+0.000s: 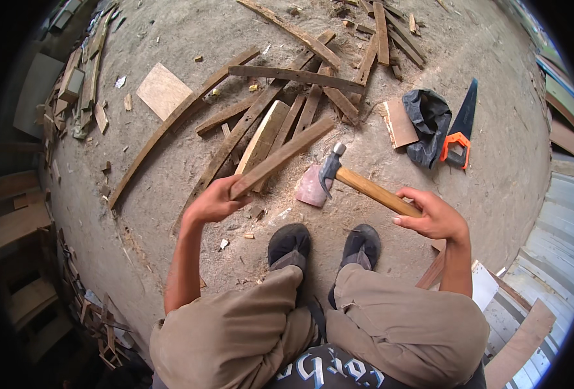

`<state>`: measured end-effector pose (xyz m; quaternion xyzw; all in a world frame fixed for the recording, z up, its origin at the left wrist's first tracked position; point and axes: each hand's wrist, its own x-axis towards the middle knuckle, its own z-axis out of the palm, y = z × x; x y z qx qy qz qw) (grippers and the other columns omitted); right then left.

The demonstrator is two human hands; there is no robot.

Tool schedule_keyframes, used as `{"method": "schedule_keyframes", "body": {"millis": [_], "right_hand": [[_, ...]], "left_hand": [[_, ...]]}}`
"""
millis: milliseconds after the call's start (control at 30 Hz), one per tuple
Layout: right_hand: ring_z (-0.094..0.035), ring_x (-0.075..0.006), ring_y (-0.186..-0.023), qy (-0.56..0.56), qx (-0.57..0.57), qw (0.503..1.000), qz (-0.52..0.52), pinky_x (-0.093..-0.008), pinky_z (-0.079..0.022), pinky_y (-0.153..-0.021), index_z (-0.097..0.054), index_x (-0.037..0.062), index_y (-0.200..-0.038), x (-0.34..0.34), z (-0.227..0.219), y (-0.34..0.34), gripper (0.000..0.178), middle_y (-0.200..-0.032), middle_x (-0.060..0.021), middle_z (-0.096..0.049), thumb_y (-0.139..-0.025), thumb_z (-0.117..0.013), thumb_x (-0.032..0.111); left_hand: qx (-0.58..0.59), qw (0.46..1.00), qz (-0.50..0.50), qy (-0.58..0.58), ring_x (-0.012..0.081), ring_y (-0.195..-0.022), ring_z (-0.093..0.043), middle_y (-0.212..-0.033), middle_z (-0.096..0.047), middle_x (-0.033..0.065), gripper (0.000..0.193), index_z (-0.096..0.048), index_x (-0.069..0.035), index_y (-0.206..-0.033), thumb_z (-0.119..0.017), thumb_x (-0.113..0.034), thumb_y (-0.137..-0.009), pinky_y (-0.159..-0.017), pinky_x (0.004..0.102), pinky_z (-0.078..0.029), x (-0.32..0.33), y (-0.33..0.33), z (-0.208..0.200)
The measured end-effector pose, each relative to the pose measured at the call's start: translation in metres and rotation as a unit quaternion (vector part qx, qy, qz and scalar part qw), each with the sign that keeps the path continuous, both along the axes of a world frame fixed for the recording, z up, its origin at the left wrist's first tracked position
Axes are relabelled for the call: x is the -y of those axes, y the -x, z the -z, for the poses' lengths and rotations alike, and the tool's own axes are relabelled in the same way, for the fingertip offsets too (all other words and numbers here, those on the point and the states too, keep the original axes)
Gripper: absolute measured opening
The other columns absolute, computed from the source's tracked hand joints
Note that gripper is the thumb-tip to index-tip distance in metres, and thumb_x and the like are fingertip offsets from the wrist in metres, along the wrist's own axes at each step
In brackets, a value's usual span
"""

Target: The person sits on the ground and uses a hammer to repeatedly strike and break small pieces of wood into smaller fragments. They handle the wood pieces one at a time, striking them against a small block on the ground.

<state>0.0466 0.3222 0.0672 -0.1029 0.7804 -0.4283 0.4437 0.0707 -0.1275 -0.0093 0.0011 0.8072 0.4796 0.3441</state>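
My left hand point(217, 200) is closed around the near end of a wooden batten point(284, 157), which slants up and away to the right over the woodpile. In my right hand point(435, 215) is a claw hammer point(371, 189), gripped near the end of its wooden handle. The hammer's grey head points away from me to the left, its claw side toward me. Under the head lies a pinkish flat piece point(311, 187) on the ground. Beyond the batten, a thick pale wooden block point(265, 137) rests among other lengths of timber.
Several long timbers point(297, 76) are heaped ahead. A plywood square point(164, 91) lies to their left. On the right are a black plastic bag point(427, 123) and a handsaw point(460, 133) with an orange handle. Scrap wood lines the left side; corrugated metal sheets point(546, 259) lie at right.
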Motion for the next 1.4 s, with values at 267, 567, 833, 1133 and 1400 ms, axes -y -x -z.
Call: {"method": "schedule_keyframes", "body": {"millis": [267, 567, 833, 1133, 1400], "right_hand": [[-0.044, -0.0048, -0.056, 0.019, 0.131, 0.990, 0.053, -0.0260, -0.034, -0.048, -0.055, 0.0025, -0.116, 0.015, 0.001, -0.002, 0.037, -0.068, 0.0021, -0.052, -0.090, -0.072, 0.022], [-0.041, -0.0038, -0.052, 0.033, 0.099, 0.992, 0.065, -0.0256, -0.031, -0.045, -0.054, 0.0034, -0.115, 0.023, 0.012, -0.013, 0.034, -0.065, 0.0040, -0.049, -0.091, -0.071, 0.021], [-0.042, -0.0034, -0.056, 0.036, 0.112, 0.991, 0.066, -0.0255, -0.033, -0.048, -0.056, 0.0039, -0.110, 0.026, 0.024, -0.024, 0.030, -0.068, 0.0038, -0.050, -0.091, -0.071, 0.021], [-0.057, -0.0228, -0.061, -0.043, -0.109, 0.987, 0.110, -0.0354, -0.044, -0.058, -0.058, -0.0001, -0.111, 0.034, 0.067, -0.045, 0.036, -0.071, -0.0137, -0.059, -0.089, -0.071, 0.025], [-0.060, -0.0366, -0.106, -0.168, -0.420, 0.885, 0.107, -0.0416, -0.047, -0.088, -0.058, -0.0007, -0.122, 0.044, 0.121, -0.068, 0.044, -0.115, -0.0208, -0.059, -0.088, -0.070, 0.026]], "left_hand": [[-0.051, 0.884, -0.389, -0.254, 0.0046, -0.044, -0.042, -0.065, -0.052, -0.0010, 0.025, -0.056, -0.003, -0.099, -0.072, -0.020, -0.090, -0.039, 0.0221, -0.033, -0.050, -0.009, 0.026], [0.087, 0.882, -0.344, -0.310, 0.0057, -0.050, -0.047, -0.103, -0.069, 0.0122, 0.047, -0.050, 0.002, -0.121, -0.076, -0.011, -0.084, -0.043, 0.0213, -0.038, -0.112, -0.033, 0.026], [0.095, 0.887, -0.364, -0.269, 0.0061, -0.051, -0.049, -0.091, -0.067, 0.0072, 0.045, -0.053, 0.001, -0.117, -0.079, -0.011, -0.082, -0.044, 0.0221, -0.039, -0.119, -0.035, 0.031], [0.093, 0.911, -0.316, -0.248, 0.0073, -0.052, -0.049, -0.079, -0.063, 0.0028, 0.038, -0.057, 0.002, -0.111, -0.079, -0.009, -0.082, -0.045, 0.0237, -0.038, -0.127, -0.044, 0.030], [0.117, 0.909, -0.314, -0.247, 0.0070, -0.051, -0.048, -0.075, -0.062, 0.0026, 0.038, -0.056, 0.002, -0.112, -0.078, -0.011, -0.084, -0.044, 0.0241, -0.037, -0.139, -0.053, 0.038]]}}
